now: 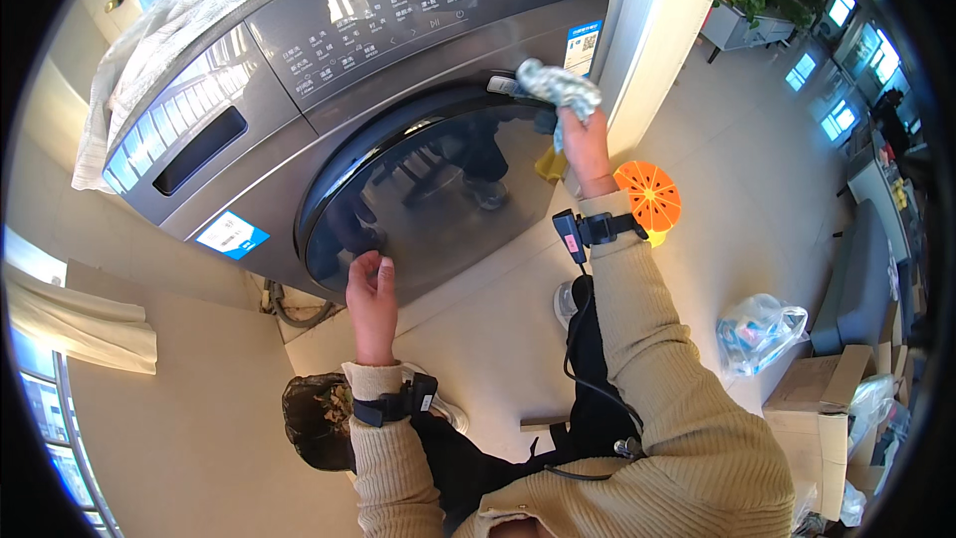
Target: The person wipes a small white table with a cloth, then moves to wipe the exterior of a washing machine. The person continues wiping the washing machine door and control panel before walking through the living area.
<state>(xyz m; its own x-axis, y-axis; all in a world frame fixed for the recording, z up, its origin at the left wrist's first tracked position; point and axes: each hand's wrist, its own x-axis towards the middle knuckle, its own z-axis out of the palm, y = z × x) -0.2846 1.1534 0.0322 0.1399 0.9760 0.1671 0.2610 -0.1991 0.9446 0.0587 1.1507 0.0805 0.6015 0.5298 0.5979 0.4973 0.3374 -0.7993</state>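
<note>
A dark grey front-loading washing machine [276, 112] fills the upper middle of the view, its round door [448, 194] closed. My right hand [585, 146] grips a crumpled, light patterned cloth [560, 86] at the upper right edge of the door, near a small label. My left hand [371, 302] is raised in front of the door's lower left part, fingers loosely curled, with nothing seen in it. Both wrists bear black strapped devices. A white textured cover [164, 30] lies over the machine's top.
An orange fruit-slice-patterned round seat [648, 196] stands right of the machine. A bin with a black liner [302, 418] sits beside my left forearm. At right are a plastic bag [758, 332], cardboard boxes [806, 418] and a grey sofa [859, 284]. A hose [299, 320] lies below the machine.
</note>
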